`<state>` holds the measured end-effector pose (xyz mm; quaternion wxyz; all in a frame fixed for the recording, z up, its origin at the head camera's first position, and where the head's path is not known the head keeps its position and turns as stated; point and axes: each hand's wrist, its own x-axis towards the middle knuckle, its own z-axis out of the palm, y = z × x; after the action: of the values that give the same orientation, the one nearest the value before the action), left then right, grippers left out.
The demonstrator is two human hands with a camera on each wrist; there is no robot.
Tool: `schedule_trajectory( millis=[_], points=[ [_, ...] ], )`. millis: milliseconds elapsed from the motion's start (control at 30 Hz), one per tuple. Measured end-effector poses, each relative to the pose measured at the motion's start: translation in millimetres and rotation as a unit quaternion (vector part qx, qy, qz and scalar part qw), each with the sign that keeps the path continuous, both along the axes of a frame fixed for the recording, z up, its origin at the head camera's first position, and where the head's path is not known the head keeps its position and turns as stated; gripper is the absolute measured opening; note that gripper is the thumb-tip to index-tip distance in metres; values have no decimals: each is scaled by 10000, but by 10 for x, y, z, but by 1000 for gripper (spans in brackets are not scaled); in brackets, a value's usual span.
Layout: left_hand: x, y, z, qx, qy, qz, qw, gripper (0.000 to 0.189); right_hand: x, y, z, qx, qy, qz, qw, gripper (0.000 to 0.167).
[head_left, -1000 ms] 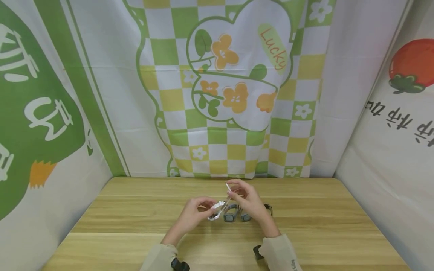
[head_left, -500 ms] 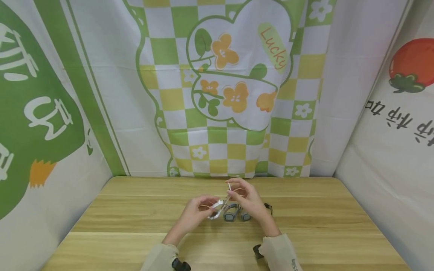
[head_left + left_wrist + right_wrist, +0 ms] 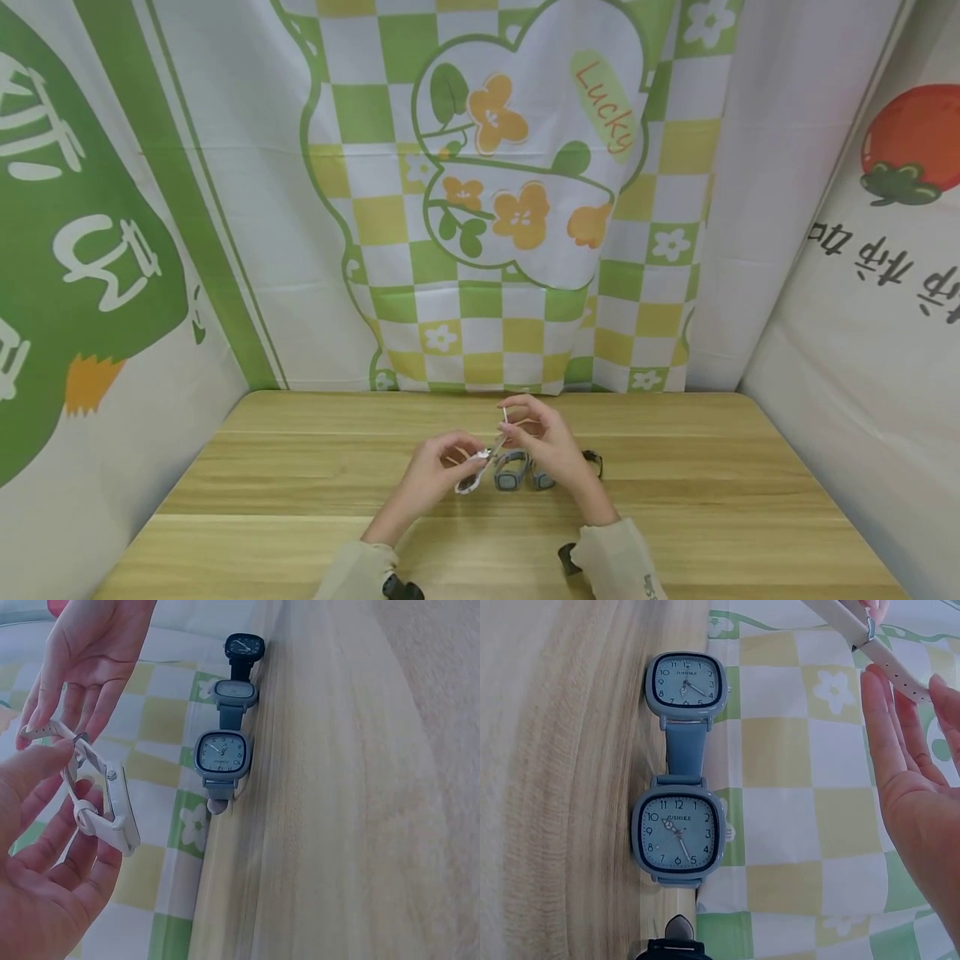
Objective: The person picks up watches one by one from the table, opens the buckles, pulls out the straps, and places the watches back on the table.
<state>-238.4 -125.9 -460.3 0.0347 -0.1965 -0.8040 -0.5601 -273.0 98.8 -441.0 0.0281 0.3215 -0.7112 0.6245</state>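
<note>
Two blue-grey watches (image 3: 679, 832), left of centre in the right-wrist view, both dials reading JUSHIKE. "Lucky" printed on the checked cloth (image 3: 513, 179), upper middle of the head view. Lower down there, I see a white watch (image 3: 118, 817) held between both hands: left hand (image 3: 431, 477) pinching it near the buckle, right hand (image 3: 551, 443) pinching the strap's end. Case now slightly lower and farther left than a second ago.

Printed cloths (image 3: 517, 308) round a wooden table (image 3: 480, 550) suggest a curtained booth
</note>
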Motion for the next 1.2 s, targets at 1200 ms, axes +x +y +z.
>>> schedule_trajectory(
  millis=[1200],
  points=[
    [16, 3, 13, -16, 77, -581, 9983, 13, 9, 0, 10, -61, -86, 70, 9999, 29]
  ],
)
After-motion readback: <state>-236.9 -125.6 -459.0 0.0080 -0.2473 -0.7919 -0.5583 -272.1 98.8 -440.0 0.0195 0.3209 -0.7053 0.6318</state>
